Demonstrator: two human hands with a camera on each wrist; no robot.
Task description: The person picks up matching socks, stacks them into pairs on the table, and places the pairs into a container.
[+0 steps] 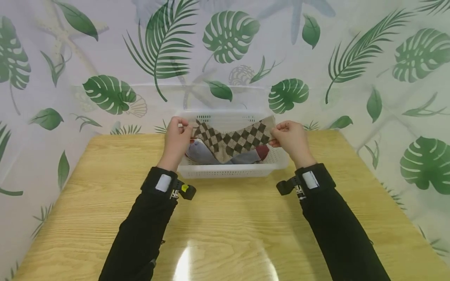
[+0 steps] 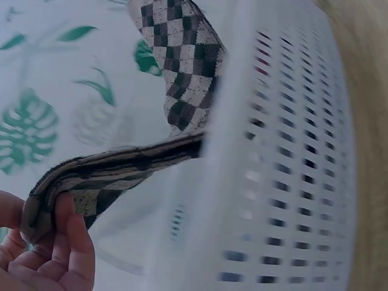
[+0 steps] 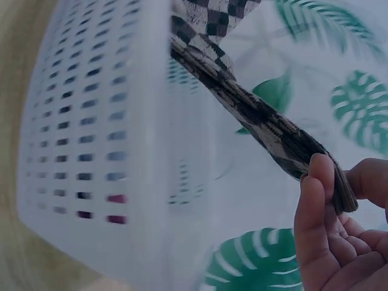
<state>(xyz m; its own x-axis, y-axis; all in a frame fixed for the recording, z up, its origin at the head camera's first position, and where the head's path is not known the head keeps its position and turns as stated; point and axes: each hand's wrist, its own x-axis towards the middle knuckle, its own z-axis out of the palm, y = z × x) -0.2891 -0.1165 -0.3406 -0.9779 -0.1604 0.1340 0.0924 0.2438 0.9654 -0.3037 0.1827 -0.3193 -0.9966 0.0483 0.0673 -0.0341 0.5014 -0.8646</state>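
Observation:
A beige sock with dark brown diamond checks (image 1: pixel 242 139) hangs in a shallow V between both hands, over the white plastic basket (image 1: pixel 225 171). My left hand (image 1: pixel 178 136) pinches one end of it between thumb and fingers. At the other end, my right hand (image 1: pixel 292 138) pinches the sock the same way. In the left wrist view the held end of the checked sock (image 2: pixel 109 176) is folded in layers. The right wrist view shows the layered edge of the sock (image 3: pixel 273 130) running down into the fingers. Below it in the basket lie grey-blue socks (image 1: pixel 201 152), one with a dark red part (image 1: pixel 262 152).
The basket stands near the far edge of a light wooden table (image 1: pixel 225 218). Behind it hangs a white cloth with green leaf prints (image 1: pixel 225 70), which also runs down both sides. The basket walls are perforated.

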